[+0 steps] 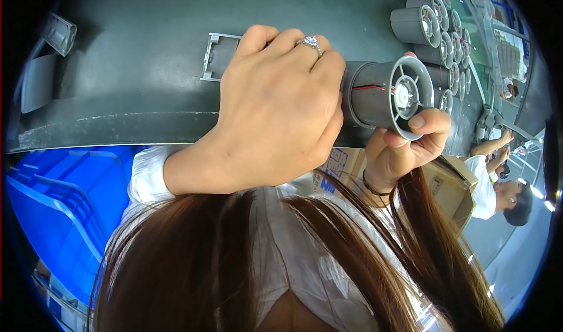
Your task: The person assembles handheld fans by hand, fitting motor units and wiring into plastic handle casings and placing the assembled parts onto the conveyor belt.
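1. Far left: a pale-grey ridged plastic piece (60, 34) and a flat grey panel with rounded corners (38, 84) lay on the dark green bench (135, 86), well apart from the hands. Neither looked joined to anything.
2. Left of centre: a light-grey rectangular plastic frame (207, 56) lay on the bench, partly hidden by the left hand. No join to the cylinder was visible.
3. Centre: the left hand (281, 106), ringed on one finger, was curled, back upward, at the cylinder's left end. Fingertips hidden; could not tell what they gripped.
4. Right of centre: a grey plastic cylinder with a flared, spoked rim (375, 102) was held on its side between the hands, near the bench's front edge. Already in place: a round white hub (404, 96) and thin red and black wires (368, 87). Judged part-assembled; any remaining work was probably at the covered left end.
5. Right hand (404, 150): clamped on the flared rim, thumb low on its face.
6. Far right: similar grey cylinders (410, 26) stood grouped on the bench, hubs fitted. Could not tell whether finished or waiting.
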{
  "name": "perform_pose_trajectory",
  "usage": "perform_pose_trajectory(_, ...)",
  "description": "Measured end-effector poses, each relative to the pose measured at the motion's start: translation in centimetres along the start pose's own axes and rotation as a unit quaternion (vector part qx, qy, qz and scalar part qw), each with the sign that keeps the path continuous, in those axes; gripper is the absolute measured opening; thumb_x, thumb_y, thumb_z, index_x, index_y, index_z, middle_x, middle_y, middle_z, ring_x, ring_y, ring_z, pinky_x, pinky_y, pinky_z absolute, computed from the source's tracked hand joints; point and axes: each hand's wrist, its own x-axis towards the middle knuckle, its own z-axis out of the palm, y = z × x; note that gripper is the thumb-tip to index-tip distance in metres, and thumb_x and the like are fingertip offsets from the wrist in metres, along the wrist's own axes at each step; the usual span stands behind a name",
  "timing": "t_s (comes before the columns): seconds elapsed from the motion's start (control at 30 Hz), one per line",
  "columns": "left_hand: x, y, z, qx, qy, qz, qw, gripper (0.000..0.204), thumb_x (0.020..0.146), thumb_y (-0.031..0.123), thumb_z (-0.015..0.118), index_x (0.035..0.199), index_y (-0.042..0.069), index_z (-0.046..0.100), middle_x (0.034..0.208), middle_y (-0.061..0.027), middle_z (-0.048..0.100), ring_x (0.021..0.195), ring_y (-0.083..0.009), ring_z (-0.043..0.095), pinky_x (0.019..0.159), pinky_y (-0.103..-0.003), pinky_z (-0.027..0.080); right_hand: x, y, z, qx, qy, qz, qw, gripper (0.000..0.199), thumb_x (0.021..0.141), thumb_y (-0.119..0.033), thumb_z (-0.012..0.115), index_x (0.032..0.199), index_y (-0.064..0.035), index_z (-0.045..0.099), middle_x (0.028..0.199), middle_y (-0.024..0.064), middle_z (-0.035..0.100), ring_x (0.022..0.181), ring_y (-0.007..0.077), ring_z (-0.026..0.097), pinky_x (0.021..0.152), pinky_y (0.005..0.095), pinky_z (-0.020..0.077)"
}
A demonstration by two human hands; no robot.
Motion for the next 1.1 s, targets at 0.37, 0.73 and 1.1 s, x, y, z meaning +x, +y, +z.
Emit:
perform_pose_trajectory(0.37,0.0,-0.3,0.2,-0.018,0.01,0.006,1.0,0.014,0.066,0.004,0.062,0.078,0.005,0.053,0.081,-0.0043,0.057,0.072,-0.0253,0.053,0.072,-0.037,0.035,-0.3,-0.2,-0.6,-0.07,-0.023,-0.021,0.997,0.041,0.073,-0.022,0.081,0.096,-0.0057,0.052,0.117,0.0386,0.053,0.116,0.0422,0.052,0.1,0.0496,0.0386)
perform_pose_trajectory(0.73,-0.3,-0.5,0.0,-0.034,0.002,0.001,0.999,0.015,0.065,0.004,0.062,0.077,0.004,0.052,0.084,-0.0062,0.058,0.072,-0.0261,0.053,0.072,-0.037,0.035,-0.8,-0.7,-0.6,-0.169,-0.043,-0.055,0.983,0.039,0.083,-0.027,0.073,0.102,-0.0003,0.052,0.112,0.0358,0.056,0.111,0.0424,0.054,0.101,0.0536,0.0357)
perform_pose_trajectory(1.1,-0.3,-0.3,0.1,-0.048,0.004,0.015,0.999,0.014,0.065,0.004,0.062,0.076,0.004,0.053,0.086,-0.0072,0.06,0.072,-0.0261,0.053,0.072,-0.037,0.035,-2.1,0.9,-0.4,-0.164,-0.027,-0.141,0.976,0.053,0.087,-0.05,0.061,0.102,-0.0017,0.045,0.116,0.0452,0.048,0.118,0.0479,0.05,0.098,0.058,0.0407)
